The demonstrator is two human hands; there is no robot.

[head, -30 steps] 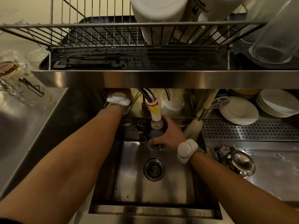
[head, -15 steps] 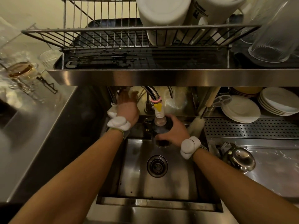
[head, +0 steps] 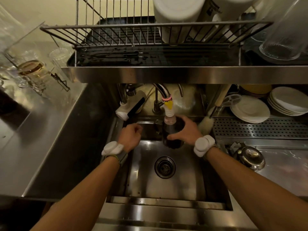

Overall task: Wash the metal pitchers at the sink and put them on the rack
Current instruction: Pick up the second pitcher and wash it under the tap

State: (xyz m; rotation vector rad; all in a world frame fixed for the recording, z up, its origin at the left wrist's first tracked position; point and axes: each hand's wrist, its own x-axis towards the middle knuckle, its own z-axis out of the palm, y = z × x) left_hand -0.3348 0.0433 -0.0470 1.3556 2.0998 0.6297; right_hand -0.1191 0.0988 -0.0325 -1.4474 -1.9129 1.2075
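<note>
Pitcher stood upright under the tap nozzle at the sink's back, probably to catch rinse water. The right hand was wrapped round its side. The left hand, fingers curled on nothing visible, hovered over the sink's back left. The rack above the sink had free space, and a bottle brush crowded the sink's back right.

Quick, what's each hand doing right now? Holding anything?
Left hand: fingers curled, nothing seen in it.
Right hand: grips the pitcher under the tap.
</note>
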